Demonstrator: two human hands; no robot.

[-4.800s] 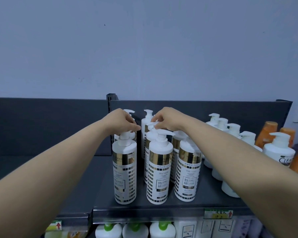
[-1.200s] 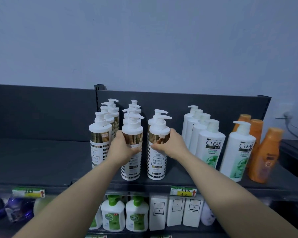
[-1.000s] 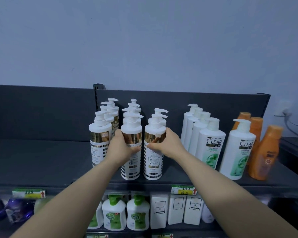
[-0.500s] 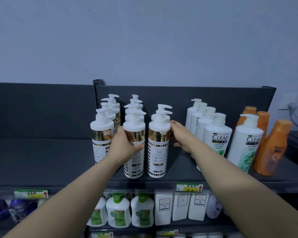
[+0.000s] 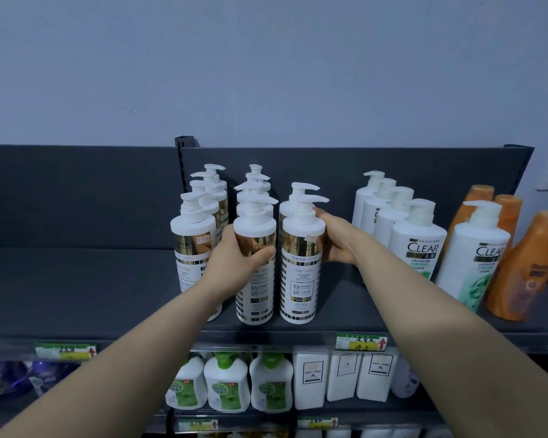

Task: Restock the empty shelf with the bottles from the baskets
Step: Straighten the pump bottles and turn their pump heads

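Three rows of white pump bottles with gold bands stand on the dark top shelf (image 5: 76,295). My left hand (image 5: 238,251) grips the gold band of the middle front bottle (image 5: 255,292). My right hand (image 5: 339,241) wraps round the right side of the right front bottle (image 5: 299,289), fingers reaching behind its shoulder. The left front bottle (image 5: 190,248) stands untouched beside my left hand. All three front bottles stand upright near the shelf's front edge. No basket is in view.
White Clear pump bottles (image 5: 419,245) stand in rows just right of my right hand, with orange bottles (image 5: 535,267) beyond them. The left stretch of the top shelf is bare. Below are green-capped Dettol bottles (image 5: 225,387) and white packs (image 5: 310,377).
My right hand, which had let go and reached behind the right front bottle, now wraps round its side. My left hand stays on the middle front bottle. The camera has drawn slightly closer.
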